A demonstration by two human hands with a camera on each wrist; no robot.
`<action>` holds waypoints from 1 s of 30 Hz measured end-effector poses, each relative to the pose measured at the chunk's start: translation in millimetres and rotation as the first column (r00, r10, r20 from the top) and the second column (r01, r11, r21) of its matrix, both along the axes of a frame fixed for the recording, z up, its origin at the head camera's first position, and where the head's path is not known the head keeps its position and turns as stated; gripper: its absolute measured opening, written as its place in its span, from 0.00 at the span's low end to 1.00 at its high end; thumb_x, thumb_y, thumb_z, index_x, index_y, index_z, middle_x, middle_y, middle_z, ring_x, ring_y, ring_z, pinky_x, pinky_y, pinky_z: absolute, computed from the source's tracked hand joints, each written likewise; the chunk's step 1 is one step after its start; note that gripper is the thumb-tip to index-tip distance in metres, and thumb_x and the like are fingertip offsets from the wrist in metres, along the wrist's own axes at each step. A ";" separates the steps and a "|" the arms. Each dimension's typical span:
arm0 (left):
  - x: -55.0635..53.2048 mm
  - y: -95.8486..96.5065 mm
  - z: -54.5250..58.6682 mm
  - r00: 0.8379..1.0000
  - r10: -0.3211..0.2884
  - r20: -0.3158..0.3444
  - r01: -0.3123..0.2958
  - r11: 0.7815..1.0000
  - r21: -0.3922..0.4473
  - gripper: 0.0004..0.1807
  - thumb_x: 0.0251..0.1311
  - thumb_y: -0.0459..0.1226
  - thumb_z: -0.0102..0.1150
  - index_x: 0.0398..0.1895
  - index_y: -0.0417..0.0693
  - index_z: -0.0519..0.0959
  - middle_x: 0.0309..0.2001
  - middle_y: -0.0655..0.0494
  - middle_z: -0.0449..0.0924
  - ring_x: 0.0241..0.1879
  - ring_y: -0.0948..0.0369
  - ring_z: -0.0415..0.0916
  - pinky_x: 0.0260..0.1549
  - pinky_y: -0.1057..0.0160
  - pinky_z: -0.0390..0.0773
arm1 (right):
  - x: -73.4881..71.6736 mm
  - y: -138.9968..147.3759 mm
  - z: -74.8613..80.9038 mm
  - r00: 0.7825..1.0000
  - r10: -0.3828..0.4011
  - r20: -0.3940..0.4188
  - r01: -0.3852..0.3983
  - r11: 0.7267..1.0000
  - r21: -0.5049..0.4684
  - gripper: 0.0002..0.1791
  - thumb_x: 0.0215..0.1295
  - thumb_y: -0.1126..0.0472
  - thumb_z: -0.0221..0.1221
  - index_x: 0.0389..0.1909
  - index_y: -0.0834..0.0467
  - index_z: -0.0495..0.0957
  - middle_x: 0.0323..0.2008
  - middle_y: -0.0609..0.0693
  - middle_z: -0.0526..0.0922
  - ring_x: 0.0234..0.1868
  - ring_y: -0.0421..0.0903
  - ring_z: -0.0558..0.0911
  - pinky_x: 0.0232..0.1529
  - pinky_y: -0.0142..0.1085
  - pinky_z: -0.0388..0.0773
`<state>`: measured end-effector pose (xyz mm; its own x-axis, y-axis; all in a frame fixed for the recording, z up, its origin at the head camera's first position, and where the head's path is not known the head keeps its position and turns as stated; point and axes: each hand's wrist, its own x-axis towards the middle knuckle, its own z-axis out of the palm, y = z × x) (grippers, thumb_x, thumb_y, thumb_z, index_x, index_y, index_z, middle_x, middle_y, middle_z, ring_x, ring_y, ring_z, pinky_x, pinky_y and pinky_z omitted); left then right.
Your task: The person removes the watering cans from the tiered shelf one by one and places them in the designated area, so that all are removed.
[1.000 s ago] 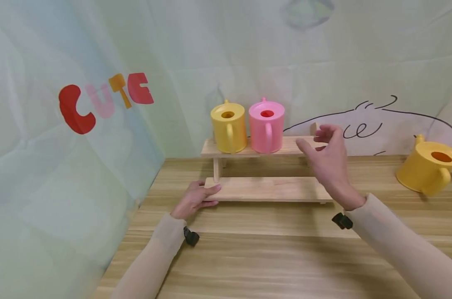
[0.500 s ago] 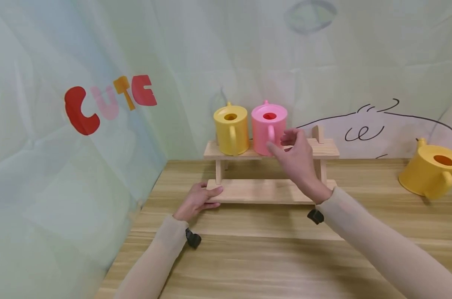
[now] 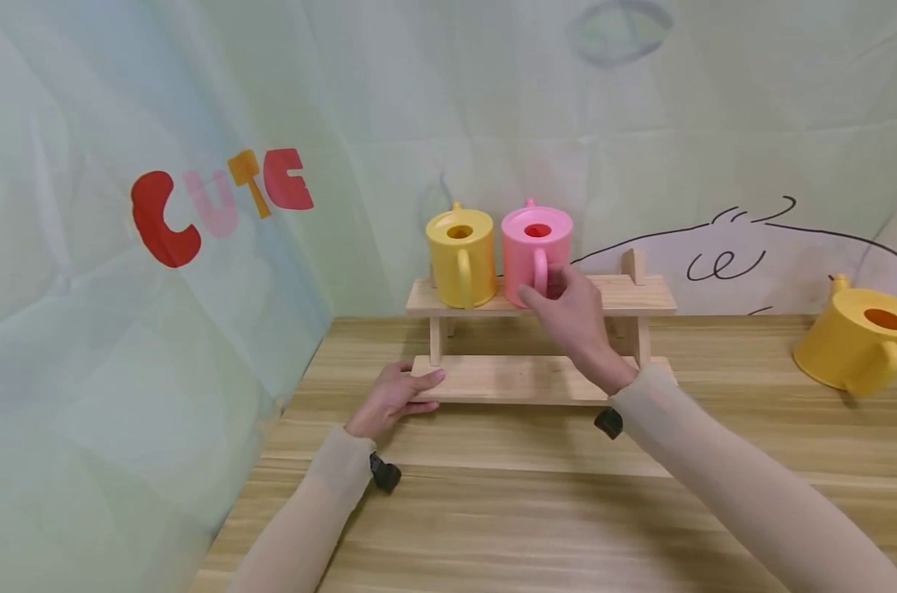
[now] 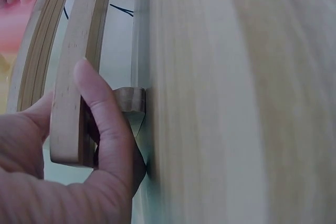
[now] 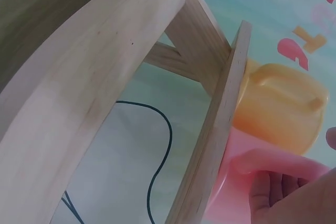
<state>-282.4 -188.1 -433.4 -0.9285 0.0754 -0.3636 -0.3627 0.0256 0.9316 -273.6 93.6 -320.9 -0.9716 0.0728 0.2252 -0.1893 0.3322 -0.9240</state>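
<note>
A two-tier wooden shelf [image 3: 507, 379] stands on the table against the backdrop. My left hand [image 3: 390, 400] grips the left end of its lower board, which the left wrist view shows between thumb and fingers [image 4: 102, 108]. On the upper board [image 3: 626, 294] stand a yellow watering can [image 3: 448, 259] and, to its right, a pink watering can [image 3: 520, 263]. My right hand [image 3: 572, 317] holds the pink can's handle, with the thumb to its left and fingers [image 5: 275, 187] inside the loop in the right wrist view. Both cans stand upright with handles facing me.
Another yellow watering can [image 3: 848, 338] stands on the wooden table [image 3: 492, 519] at the right. A pale fabric backdrop [image 3: 389, 107] hangs behind and along the left side. Short wooden pegs [image 3: 633, 266] rise at the back of the upper board.
My right hand has moved left from the upper board's right end to the pink watering can's handle. The left hand keeps its grip on the lower board. The cans have not moved.
</note>
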 end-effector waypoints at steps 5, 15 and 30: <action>-0.7 0.4 -0.2 1.000 0.001 -0.003 -0.001 1.000 -0.010 0.49 0.76 0.36 0.67 0.86 0.30 0.45 0.64 0.38 0.74 0.38 0.64 0.85 0.35 0.70 0.93 | -4.8 -2.2 -2.3 1.000 -0.005 -0.015 0.004 1.000 -0.012 0.23 0.77 0.55 0.65 0.66 0.62 0.79 0.57 0.60 0.86 0.53 0.54 0.81 0.54 0.35 0.84; -1.0 0.8 -0.1 1.000 -0.003 -0.010 0.003 1.000 -0.005 0.44 0.76 0.35 0.67 0.83 0.30 0.53 0.58 0.41 0.76 0.38 0.64 0.85 0.35 0.70 0.93 | -14.6 -3.9 -3.7 0.999 0.011 -0.035 -0.014 0.997 -0.079 0.19 0.78 0.53 0.64 0.60 0.60 0.84 0.52 0.59 0.87 0.49 0.53 0.80 0.46 0.31 0.84; -2.7 0.9 -1.8 1.000 0.007 -0.001 -0.007 1.000 0.004 0.49 0.76 0.35 0.67 0.86 0.30 0.45 0.64 0.36 0.75 0.38 0.64 0.85 0.34 0.70 0.93 | -22.9 -4.7 3.2 1.000 0.012 0.021 -0.006 0.963 -0.271 0.17 0.81 0.56 0.60 0.51 0.68 0.86 0.32 0.46 0.86 0.36 0.41 0.86 0.42 0.25 0.91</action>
